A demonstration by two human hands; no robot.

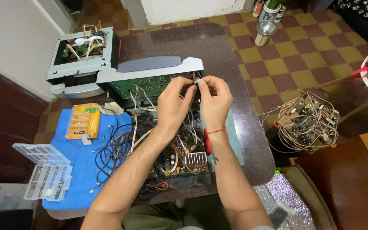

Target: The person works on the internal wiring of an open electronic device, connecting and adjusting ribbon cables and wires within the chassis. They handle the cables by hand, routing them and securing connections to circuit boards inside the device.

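Observation:
My left hand (172,103) and my right hand (213,100) meet above an opened electronic device (167,140) on the dark table (218,47). Both pinch a small white connector with thin wires (196,80) between thumb and fingers. Under them lie a green circuit board (139,85), brown boards, a finned metal heatsink (196,159) and loose cables. The device's grey front panel (150,68) stands tilted up behind my hands. A red string circles my right wrist.
A second opened grey chassis (81,53) sits at the table's far left. On a blue cloth (79,170) lie a yellow bit case (83,120), a clear open parts box (47,170) and black wires. A wire-tangled circuit board (305,121) rests on the floor, right.

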